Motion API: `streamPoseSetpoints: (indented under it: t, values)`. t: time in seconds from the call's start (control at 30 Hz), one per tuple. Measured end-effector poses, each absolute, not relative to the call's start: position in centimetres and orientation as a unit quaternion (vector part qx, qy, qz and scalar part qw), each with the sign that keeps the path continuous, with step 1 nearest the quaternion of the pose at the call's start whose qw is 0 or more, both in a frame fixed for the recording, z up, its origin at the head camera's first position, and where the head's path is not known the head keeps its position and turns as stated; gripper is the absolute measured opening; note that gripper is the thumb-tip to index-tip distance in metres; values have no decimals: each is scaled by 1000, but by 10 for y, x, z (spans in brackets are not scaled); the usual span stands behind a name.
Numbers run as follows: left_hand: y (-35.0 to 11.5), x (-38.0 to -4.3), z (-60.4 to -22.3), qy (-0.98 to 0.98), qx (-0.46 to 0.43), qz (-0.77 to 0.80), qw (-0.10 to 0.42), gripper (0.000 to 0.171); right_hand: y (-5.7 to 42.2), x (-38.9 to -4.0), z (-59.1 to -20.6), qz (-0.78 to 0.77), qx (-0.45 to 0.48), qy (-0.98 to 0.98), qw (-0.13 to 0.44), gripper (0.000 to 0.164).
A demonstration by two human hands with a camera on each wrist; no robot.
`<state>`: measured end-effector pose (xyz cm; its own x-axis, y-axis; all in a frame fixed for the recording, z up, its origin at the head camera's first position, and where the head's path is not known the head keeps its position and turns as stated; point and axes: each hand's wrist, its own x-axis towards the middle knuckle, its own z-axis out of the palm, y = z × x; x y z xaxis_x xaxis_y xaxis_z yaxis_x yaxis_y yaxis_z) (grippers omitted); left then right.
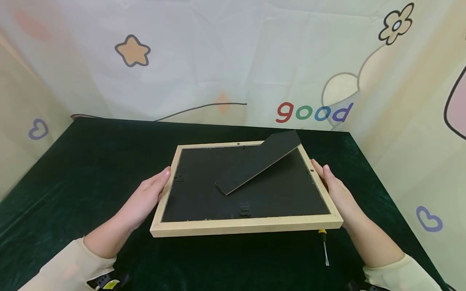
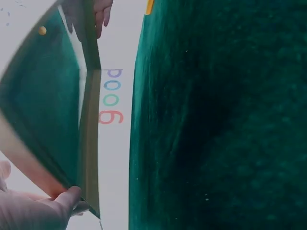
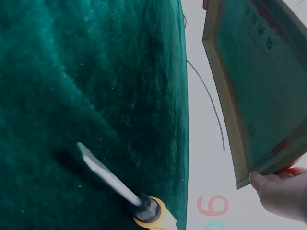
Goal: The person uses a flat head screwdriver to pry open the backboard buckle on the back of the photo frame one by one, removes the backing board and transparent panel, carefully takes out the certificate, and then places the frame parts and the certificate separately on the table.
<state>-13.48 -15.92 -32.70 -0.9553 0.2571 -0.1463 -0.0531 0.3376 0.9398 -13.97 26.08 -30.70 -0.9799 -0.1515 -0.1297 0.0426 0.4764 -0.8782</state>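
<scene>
2 side edges of a pale wooden picture frame (image 1: pixel 246 190) are resting in a person's grip: the left hand (image 1: pixel 147 198) is pinching 1, the right hand (image 1: pixel 341 194) the other, fingers closing against the wood. The frame is hanging above a dark green, velvety surface (image 1: pixel 91 169), its stand flap (image 1: pixel 263 161) slanting across the black back. Beneath, a screwdriver (image 1: pixel 325 246) is lying near the right corner. Behind, a pale curtain (image 1: pixel 204 52) is showing a star (image 1: pixel 133 51), a flower (image 1: pixel 397 25) and "good" (image 1: pixel 316 114).
</scene>
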Motion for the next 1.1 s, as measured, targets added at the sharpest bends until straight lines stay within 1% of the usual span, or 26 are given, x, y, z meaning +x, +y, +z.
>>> streamPoseSetpoints:
  t: [0.13, 0.27, 0.37, 0.67, 0.87, 1.1]
  values:
    - [-158, -133, -330, 784, 65, 600, 147, 69, 259, -140, -315, -530, -64, 837, 117, 70]
    - [-159, -133, -332, 755, 73, 632, 160, 67, 258, -139, -322, -574, -82, 799, 160, 76]
    - [-160, -133, -333, 742, 77, 643, 173, 66, 256, -138, -324, -593, -76, 779, 190, 77]
    - [-162, -137, -340, 747, 73, 629, 202, 66, 254, -142, -332, -605, -32, 754, 253, 82]
    - [-161, -139, -347, 745, 49, 628, 222, 66, 252, -142, -339, -596, -13, 757, 269, 87]
    - [-158, -142, -351, 752, 40, 619, 223, 65, 252, -143, -345, -600, 1, 747, 285, 89]
